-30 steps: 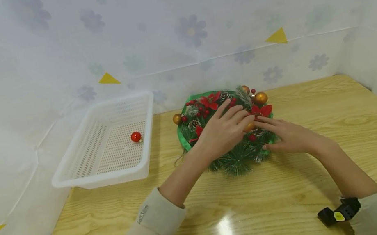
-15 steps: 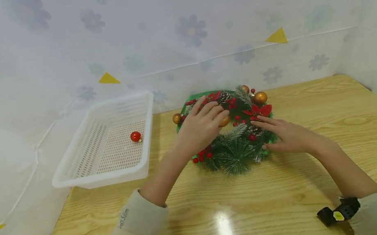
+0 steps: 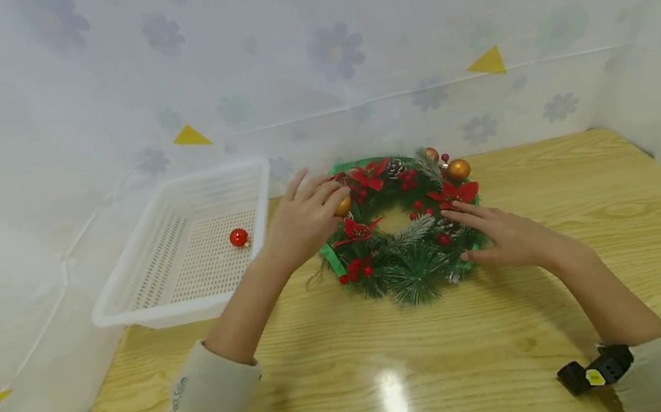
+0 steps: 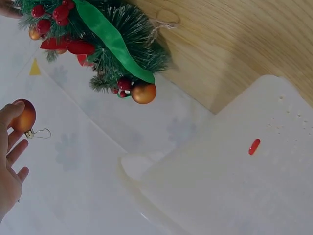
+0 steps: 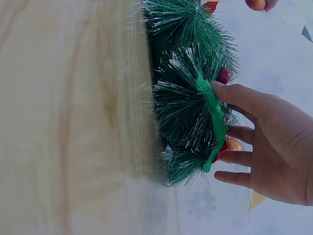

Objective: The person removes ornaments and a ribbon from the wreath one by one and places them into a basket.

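Holds a gold ball in the left grip, pinched by thumb and fingers above the left side of a wreath. In the left wrist view, shows a metal cap and a wire hook sticking out past the fingers, hooked on nothing. Best to leave that pinch light and on the round of the ball, with cap and hook clear of the fingertips; likely to slip if squeezed off-centre. Wise to lift clear of the red flower just nearer than the left grip, with snagging on the needles a probable risk.

Rests the right grip on the wreath's right side, fingers nearly straight and wrapped round nothing, thumb tip close by a green ribbon. Good to press gently there, enough to stop any sliding on the bench.

To the left of the left grip, a white basket, with a red ball inside, near its right wall. Beyond both grips, a flowered sheet.
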`<state>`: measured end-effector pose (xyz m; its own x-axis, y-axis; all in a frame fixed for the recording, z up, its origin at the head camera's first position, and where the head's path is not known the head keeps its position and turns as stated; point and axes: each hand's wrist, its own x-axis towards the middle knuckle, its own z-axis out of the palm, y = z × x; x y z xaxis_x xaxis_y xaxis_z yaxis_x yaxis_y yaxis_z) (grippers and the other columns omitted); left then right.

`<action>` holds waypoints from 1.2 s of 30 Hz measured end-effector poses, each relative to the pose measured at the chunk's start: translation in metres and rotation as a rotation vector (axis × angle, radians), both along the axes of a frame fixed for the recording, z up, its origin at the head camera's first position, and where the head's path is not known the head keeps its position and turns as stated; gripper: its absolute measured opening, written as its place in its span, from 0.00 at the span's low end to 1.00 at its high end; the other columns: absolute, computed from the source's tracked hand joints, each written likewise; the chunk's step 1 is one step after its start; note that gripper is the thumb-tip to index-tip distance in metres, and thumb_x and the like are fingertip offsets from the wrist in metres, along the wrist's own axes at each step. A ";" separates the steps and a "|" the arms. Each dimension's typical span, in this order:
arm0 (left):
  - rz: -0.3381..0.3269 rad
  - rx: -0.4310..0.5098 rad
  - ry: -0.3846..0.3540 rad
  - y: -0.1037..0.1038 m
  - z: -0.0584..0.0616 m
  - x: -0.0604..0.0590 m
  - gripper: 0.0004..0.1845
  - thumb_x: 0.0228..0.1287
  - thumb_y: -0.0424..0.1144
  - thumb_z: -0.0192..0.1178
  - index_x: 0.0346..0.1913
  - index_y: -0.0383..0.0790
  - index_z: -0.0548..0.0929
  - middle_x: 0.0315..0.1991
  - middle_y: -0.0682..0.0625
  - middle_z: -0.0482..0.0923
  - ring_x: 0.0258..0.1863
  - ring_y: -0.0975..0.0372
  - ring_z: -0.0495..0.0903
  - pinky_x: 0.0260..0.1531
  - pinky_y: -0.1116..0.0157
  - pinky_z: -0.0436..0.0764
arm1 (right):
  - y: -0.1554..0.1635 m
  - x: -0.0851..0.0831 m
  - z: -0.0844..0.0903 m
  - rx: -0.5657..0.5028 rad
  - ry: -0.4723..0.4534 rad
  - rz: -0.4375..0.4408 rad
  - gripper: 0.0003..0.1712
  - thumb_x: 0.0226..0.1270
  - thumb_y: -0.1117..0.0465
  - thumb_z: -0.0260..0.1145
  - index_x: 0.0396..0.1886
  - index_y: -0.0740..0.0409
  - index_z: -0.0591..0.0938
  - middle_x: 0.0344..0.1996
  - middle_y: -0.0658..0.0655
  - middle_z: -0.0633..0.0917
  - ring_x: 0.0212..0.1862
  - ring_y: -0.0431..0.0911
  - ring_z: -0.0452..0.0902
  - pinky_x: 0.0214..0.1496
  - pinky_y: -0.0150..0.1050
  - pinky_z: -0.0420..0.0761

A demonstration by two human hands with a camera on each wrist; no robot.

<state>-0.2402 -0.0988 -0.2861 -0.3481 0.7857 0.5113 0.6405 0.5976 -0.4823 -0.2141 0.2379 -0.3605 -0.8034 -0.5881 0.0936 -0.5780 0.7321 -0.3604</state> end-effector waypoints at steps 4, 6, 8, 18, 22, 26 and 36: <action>0.024 0.030 0.016 -0.012 0.002 -0.003 0.20 0.52 0.39 0.67 0.49 0.39 0.80 0.46 0.46 0.79 0.53 0.53 0.71 0.65 0.55 0.51 | 0.001 0.000 -0.001 -0.011 0.011 0.004 0.42 0.61 0.51 0.64 0.71 0.55 0.56 0.68 0.67 0.54 0.61 0.71 0.53 0.53 0.69 0.60; 0.055 0.029 0.018 -0.019 0.004 -0.004 0.21 0.51 0.39 0.68 0.49 0.39 0.80 0.47 0.46 0.78 0.53 0.53 0.71 0.65 0.56 0.51 | 0.000 0.000 -0.002 -0.013 0.012 0.006 0.42 0.61 0.53 0.64 0.71 0.56 0.57 0.68 0.67 0.54 0.61 0.71 0.54 0.53 0.69 0.60; 0.087 0.023 0.005 -0.027 0.006 -0.004 0.22 0.50 0.39 0.69 0.50 0.38 0.79 0.48 0.46 0.78 0.54 0.54 0.70 0.66 0.57 0.48 | 0.000 -0.001 -0.001 -0.008 0.007 0.005 0.42 0.61 0.53 0.64 0.71 0.56 0.56 0.68 0.67 0.53 0.61 0.71 0.53 0.53 0.69 0.60; 0.193 0.005 -0.065 -0.064 0.011 -0.005 0.25 0.48 0.37 0.71 0.51 0.37 0.78 0.47 0.44 0.77 0.54 0.52 0.70 0.64 0.54 0.53 | 0.001 -0.002 -0.001 0.016 -0.021 -0.012 0.42 0.62 0.51 0.63 0.71 0.55 0.55 0.69 0.65 0.51 0.63 0.69 0.51 0.55 0.67 0.59; 0.250 0.013 -0.094 -0.082 0.009 -0.008 0.25 0.47 0.37 0.71 0.50 0.36 0.79 0.47 0.43 0.77 0.54 0.50 0.69 0.63 0.53 0.54 | 0.001 -0.002 -0.001 0.017 -0.024 -0.014 0.43 0.62 0.50 0.63 0.72 0.54 0.55 0.69 0.65 0.51 0.63 0.69 0.51 0.55 0.67 0.59; 0.283 0.015 -0.104 -0.099 0.005 -0.012 0.24 0.46 0.36 0.72 0.49 0.35 0.79 0.45 0.42 0.78 0.52 0.50 0.70 0.62 0.52 0.56 | 0.001 -0.002 -0.001 0.020 -0.026 -0.017 0.43 0.62 0.50 0.63 0.72 0.54 0.55 0.69 0.65 0.51 0.63 0.69 0.51 0.54 0.68 0.59; 0.350 -0.020 -0.213 -0.132 -0.018 -0.023 0.22 0.46 0.37 0.72 0.45 0.33 0.79 0.42 0.41 0.79 0.49 0.48 0.72 0.59 0.49 0.61 | -0.001 0.002 0.003 0.020 -0.037 -0.015 0.43 0.62 0.50 0.63 0.72 0.55 0.54 0.69 0.65 0.51 0.63 0.70 0.50 0.54 0.68 0.59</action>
<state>-0.2632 -0.2308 -0.3042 -0.6924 0.6102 0.3850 0.4872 0.7890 -0.3743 -0.2123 0.2369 -0.3570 -0.8150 -0.5771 0.0519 -0.5531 0.7483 -0.3662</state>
